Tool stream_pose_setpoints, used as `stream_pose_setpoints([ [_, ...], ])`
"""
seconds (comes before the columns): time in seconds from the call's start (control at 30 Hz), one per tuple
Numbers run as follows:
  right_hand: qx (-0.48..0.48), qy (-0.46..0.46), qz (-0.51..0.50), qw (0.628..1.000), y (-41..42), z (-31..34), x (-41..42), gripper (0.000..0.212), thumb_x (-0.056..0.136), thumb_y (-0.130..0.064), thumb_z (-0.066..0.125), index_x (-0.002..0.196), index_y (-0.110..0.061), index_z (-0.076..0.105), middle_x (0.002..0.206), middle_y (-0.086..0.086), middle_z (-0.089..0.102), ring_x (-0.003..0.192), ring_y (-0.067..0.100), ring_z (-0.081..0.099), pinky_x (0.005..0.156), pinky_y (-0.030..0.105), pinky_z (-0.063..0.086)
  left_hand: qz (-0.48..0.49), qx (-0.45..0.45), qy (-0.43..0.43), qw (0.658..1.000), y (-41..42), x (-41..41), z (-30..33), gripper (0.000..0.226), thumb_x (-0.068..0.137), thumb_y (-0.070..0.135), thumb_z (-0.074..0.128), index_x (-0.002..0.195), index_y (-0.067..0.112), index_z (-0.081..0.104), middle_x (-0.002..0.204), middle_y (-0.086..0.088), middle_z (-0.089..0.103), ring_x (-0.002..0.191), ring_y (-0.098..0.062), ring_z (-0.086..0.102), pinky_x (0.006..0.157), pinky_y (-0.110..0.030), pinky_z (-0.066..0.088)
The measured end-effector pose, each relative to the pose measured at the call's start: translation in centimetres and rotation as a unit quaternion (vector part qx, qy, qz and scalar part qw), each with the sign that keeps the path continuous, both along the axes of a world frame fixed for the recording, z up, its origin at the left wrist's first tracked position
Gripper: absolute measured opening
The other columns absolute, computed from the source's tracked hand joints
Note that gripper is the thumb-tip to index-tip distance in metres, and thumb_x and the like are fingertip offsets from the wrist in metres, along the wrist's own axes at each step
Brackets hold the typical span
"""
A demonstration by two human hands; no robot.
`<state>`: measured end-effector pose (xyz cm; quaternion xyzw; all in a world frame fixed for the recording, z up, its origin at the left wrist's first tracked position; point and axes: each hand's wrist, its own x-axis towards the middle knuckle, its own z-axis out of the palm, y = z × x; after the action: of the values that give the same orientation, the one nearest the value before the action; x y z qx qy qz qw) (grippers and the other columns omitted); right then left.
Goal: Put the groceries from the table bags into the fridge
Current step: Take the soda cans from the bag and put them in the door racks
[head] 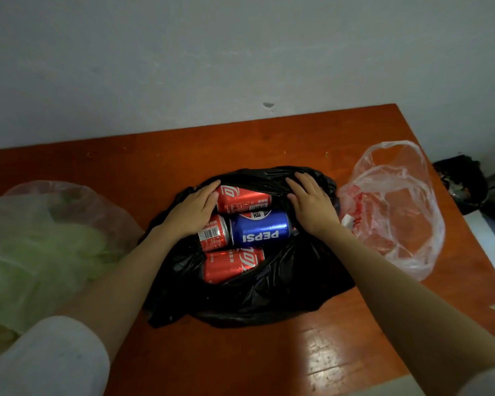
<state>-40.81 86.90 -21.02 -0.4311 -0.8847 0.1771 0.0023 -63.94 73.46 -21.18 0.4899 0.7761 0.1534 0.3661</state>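
With the black bag [249,295] spread open mid-table and both hands inside its mouth, best to finish widening the opening before lifting anything. Left hand [193,211] laid flat, fingers straight and together, pressing the plastic edge back and touching the far red can [245,200]; gripping nothing. Right hand [312,202] likewise flat on the bag's far right rim, fingers relaxed and slightly spread, holding nothing. Judged next: curl one hand round the blue Pepsi can [260,230], lying on its side at the bag's centre on top of the others, and lift straight up so loose plastic does not drag. Worth keeping the other hand on the rim to pin the bag down.

Around the black bag, from big to small: orange wooden table [269,144] underneath; left of the bag, a translucent bag of green leafy vegetables [40,247], close enough for a forearm to brush; right of the bag, a clear bag [395,207] with something red and white inside, just beside it. Nearer than the Pepsi, another red can [232,265]; left of the Pepsi, a third red can [213,234], partly under the left hand. Fridge not in view.
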Motion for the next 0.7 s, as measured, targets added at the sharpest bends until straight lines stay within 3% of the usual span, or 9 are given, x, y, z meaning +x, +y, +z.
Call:
stream_pose_setpoints([
  [0.1,-0.022,-0.036,0.003,0.999,0.1,0.9,-0.6,0.048,0.102,-0.032,0.025,0.147,-0.019,0.023,0.156,0.001,0.015,0.145,0.017,0.004,0.115,0.046,0.008,0.026,-0.023,-0.019,0.999,0.2,0.0,0.6,0.055,0.099,0.048,0.02,0.149,0.027,0.016,0.155,-0.004,0.023,0.139,-0.021,0.028,0.112,-0.04,0.027],
  [0.2,-0.015,-0.029,-0.003,0.999,-0.9,1.9,-0.3,0.049,0.101,-0.035,0.026,0.148,-0.02,0.022,0.157,0.001,0.016,0.145,0.017,0.009,0.116,0.045,0.004,-0.009,-0.022,0.032,0.999,-0.8,0.8,2.2,0.056,0.099,0.047,0.023,0.15,0.026,0.012,0.156,0.0,0.018,0.14,-0.02,0.025,0.11,-0.039,0.028],
  [0.3,0.073,0.024,-0.005,0.997,-3.0,3.2,0.3,0.049,0.1,-0.036,0.03,0.142,-0.014,0.036,0.151,0.008,0.031,0.141,0.022,0.025,0.115,0.046,0.01,-0.018,0.08,0.125,0.989,-2.5,1.7,4.1,0.048,0.1,0.033,0.033,0.146,0.02,0.027,0.15,-0.004,0.033,0.137,-0.022,0.032,0.106,-0.039,0.034],
  [0.4,0.159,0.086,0.051,0.982,-5.2,3.9,0.0,0.047,0.095,-0.03,0.033,0.131,-0.006,0.051,0.139,0.015,0.048,0.131,0.03,0.042,0.111,0.048,0.025,-0.038,0.188,0.233,0.953,-4.2,3.2,4.6,0.039,0.097,0.022,0.04,0.135,0.011,0.046,0.137,-0.009,0.05,0.135,-0.027,0.036,0.11,-0.045,0.029],
  [0.47,0.157,0.097,0.13,0.974,-6.8,3.8,-0.3,0.045,0.095,-0.028,0.034,0.13,-0.006,0.052,0.138,0.014,0.049,0.13,0.029,0.044,0.112,0.044,0.028,-0.097,0.204,0.257,0.94,-5.4,4.2,4.3,0.047,0.094,0.031,0.033,0.134,0.01,0.048,0.137,-0.009,0.051,0.134,-0.027,0.038,0.11,-0.045,0.026],
  [0.53,0.151,0.038,0.194,0.969,-7.6,3.0,0.2,0.048,0.096,-0.033,0.031,0.134,-0.009,0.049,0.14,0.01,0.048,0.131,0.026,0.043,0.111,0.041,0.025,-0.149,0.15,0.257,0.943,-6.6,4.5,3.5,0.065,0.089,0.048,0.022,0.142,0.013,0.036,0.147,-0.006,0.039,0.138,-0.024,0.032,0.112,-0.043,0.018],
  [0.63,0.112,-0.061,0.173,0.977,-6.1,1.7,1.3,0.057,0.098,-0.043,0.02,0.135,-0.01,0.048,0.138,0.008,0.051,0.126,0.024,0.05,0.108,0.038,0.02,-0.157,0.046,0.239,0.957,-7.7,2.8,2.3,0.093,0.074,0.073,0.011,0.149,0.017,0.014,0.154,-0.002,0.022,0.14,-0.02,0.023,0.114,-0.034,0.003],
  [0.7,0.071,-0.097,0.17,0.978,-4.6,1.5,1.5,0.07,0.098,-0.049,0.003,0.136,-0.008,0.046,0.138,0.007,0.051,0.127,0.023,0.049,0.109,0.036,0.013,-0.151,0.018,0.193,0.969,-7.8,1.6,1.9,0.107,0.066,0.084,0.009,0.149,0.017,0.013,0.154,-0.002,0.023,0.139,-0.018,0.025,0.114,-0.029,0.004],
])
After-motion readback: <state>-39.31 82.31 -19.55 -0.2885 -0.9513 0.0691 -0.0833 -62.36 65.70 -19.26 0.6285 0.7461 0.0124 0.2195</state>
